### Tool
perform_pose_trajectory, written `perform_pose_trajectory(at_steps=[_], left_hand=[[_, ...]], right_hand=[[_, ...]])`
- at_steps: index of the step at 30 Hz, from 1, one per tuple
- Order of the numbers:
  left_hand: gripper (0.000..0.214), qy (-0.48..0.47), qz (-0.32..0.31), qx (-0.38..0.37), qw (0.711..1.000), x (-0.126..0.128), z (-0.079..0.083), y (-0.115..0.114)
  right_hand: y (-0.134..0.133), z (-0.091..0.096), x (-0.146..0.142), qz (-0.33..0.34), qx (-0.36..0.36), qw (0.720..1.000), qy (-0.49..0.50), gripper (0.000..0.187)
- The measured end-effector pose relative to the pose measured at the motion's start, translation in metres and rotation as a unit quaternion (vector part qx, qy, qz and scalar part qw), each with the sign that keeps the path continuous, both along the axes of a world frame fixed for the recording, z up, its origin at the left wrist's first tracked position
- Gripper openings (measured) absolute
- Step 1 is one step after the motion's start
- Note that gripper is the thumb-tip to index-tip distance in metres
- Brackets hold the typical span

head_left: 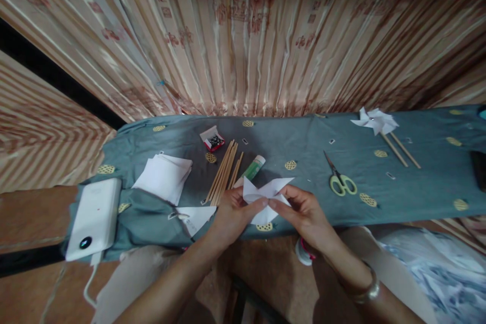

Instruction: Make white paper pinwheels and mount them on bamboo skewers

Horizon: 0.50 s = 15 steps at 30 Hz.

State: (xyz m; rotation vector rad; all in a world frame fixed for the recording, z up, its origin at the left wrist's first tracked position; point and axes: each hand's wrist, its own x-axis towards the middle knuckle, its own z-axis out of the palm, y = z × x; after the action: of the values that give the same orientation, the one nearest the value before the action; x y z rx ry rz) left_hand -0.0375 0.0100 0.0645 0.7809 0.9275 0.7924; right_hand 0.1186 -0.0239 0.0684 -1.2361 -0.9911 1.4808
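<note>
You pinch the paper pinwheel (268,189) with left hand (232,216) and right hand (309,213), fingertips closed, over the bench's (292,136) near edge, apparently gathering its points; the next move likely needs the centre held firm.

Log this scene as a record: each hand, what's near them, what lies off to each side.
Left hand: holds the left side of a folded white paper pinwheel
Right hand: holds its right side
Beyond hands: green-and-white cylindrical tube; bundle of thin wooden sticks
Left side: stack of white paper sheets; white rectangular device
Right side: scissors with yellow-green handles; white paper pinwheels with two sticks
Cover: grey-green cloth
</note>
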Motion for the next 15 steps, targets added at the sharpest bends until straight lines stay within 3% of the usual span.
perform_pose_trajectory(at_steps=[15], left_hand=[[0.027, 0.021, 0.018, -0.012, 1.0, 0.0073, -0.0062, -0.0076]], right_hand=[[-0.0067, -0.0063, 0.0026, -0.014, -0.044, 0.998, 0.037, 0.026]])
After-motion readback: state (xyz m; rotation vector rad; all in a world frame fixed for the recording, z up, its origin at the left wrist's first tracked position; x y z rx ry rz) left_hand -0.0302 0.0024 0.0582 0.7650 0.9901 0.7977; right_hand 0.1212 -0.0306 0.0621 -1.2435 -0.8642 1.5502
